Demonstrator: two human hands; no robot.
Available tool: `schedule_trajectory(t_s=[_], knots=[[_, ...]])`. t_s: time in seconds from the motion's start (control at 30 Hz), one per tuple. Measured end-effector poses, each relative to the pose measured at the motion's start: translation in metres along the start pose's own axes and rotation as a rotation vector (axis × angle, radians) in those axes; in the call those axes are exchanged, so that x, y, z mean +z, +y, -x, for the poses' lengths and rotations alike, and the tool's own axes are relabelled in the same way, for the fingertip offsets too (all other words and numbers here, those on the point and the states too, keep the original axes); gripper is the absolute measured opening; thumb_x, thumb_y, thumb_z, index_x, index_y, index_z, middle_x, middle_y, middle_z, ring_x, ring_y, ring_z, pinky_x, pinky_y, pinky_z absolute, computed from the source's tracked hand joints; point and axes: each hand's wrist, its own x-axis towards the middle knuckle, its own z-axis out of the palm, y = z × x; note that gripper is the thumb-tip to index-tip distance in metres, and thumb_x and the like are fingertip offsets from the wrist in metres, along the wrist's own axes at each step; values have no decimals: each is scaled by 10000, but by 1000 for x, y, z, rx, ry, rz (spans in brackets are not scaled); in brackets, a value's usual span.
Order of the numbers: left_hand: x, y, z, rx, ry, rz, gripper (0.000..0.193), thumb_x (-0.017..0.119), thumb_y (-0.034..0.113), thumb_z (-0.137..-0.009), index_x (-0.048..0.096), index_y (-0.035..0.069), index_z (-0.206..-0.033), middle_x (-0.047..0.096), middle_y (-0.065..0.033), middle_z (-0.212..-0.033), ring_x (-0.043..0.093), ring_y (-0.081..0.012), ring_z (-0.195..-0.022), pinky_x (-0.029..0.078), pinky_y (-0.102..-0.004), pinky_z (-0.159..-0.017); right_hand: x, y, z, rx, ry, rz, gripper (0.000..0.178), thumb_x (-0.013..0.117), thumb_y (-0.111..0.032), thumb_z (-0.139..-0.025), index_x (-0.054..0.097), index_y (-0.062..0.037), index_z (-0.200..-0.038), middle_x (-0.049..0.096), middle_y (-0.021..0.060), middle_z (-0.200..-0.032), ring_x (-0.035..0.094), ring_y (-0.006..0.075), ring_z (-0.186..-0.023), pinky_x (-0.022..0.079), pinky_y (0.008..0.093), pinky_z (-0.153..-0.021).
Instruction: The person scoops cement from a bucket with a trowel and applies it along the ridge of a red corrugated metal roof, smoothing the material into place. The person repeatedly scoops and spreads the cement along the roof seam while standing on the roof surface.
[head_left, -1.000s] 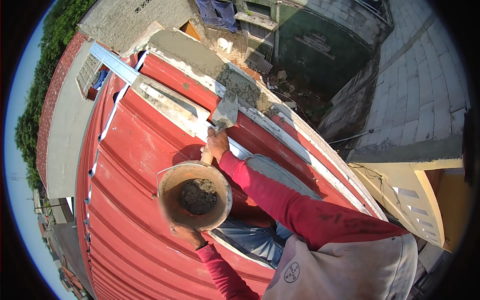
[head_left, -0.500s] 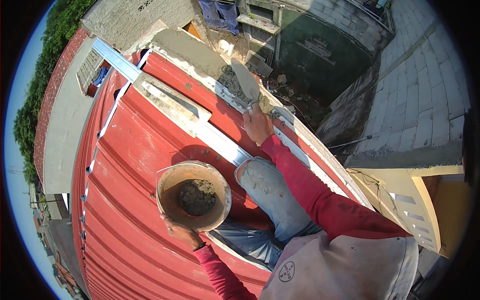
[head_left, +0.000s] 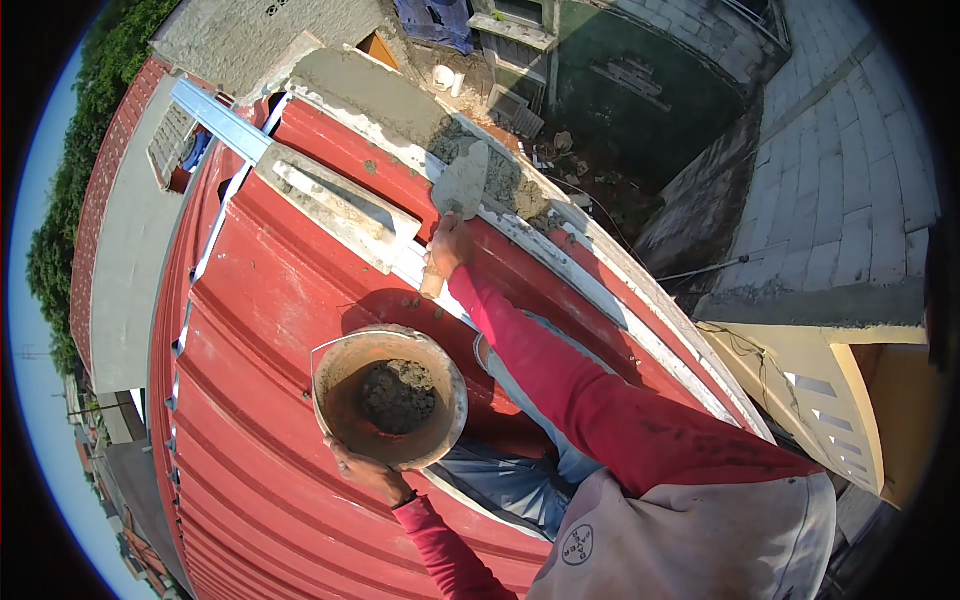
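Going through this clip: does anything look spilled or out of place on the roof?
Yes, slightly: small grey clumps, probably dropped mortar, sit on the red roof sheets, away from the mortar strip along the edge. The trowel and bucket, both in hand, show nothing odd.

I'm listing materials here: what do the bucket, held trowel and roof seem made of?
Bucket: probably plastic, dull and grimy; orange shows through inside, though residue hides much. Held trowel: likely a thin metal blade, smeared grey; its tan handle looks wooden. Roof: apparently painted sheet metal, red, slightly glossy, regularly ribbed.
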Motion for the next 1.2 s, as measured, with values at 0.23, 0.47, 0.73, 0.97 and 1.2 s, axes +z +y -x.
schedule_trajectory(t_s=[0.23, 0.47, 0.73, 0.97, 1.2], knots=[[-13, -16, -5, -21, -3, 76, 546, 437, 411, -1050, 635, -85, -1160, 616, -82, -980, 535, -187, -852, 450, -340, -789, -3, -53, -19, -544, -157, 1323, 320, 485, -254, -932, 678, 0, -957, 702, 216, -924, 701, 356, -904, 570, 466, -765], [-6, -12, 1, 52, 56, -7, 511, 438, 390, -1052, 651, -53, -1194, 668, -77, -998, 565, -166, -848, 473, -328, -783, -126, -63, 7, -19, -161, 1120, 526, 424, -425, -977, 662, 44, -988, 687, 254, -785, 704, 378, -714, 570, 493, -732], [2, 8, 3, -6, -63, 179, 456, 491, 346, -1043, 707, -55, -1030, 682, -50, -877, 572, -113, -772, 474, -285, -717, -209, -87, 145, -238, -365, 1063, 397, 440, -346, -1003, 579, 11, -900, 653, 201, -698, 666, 341, -593, 546, 454, -687], [24, 14, 8, 199, -187, -113, 436, 566, 350, -1011, 655, -3, -771, 405, 64, -628, 336, -56, -610, 284, -268, -533, -127, -55, 189, -821, -1019, 1809, 390, 493, -210, -979, 501, 113, -1198, 680, 156, -756, 704, 273, -674, 552, 403, -556], [-10, -28, 16, 415, -240, -21, 336, 586, 271, -1007, 712, -40, -1001, 484, 69, -702, 386, -42, -658, 301, -239, -563, -74, 6, 217, -714, -1482, 1974, 215, 518, -82, -863, 666, -13, -1004, 709, 145, -828, 710, 307, -836, 569, 407, -696]])
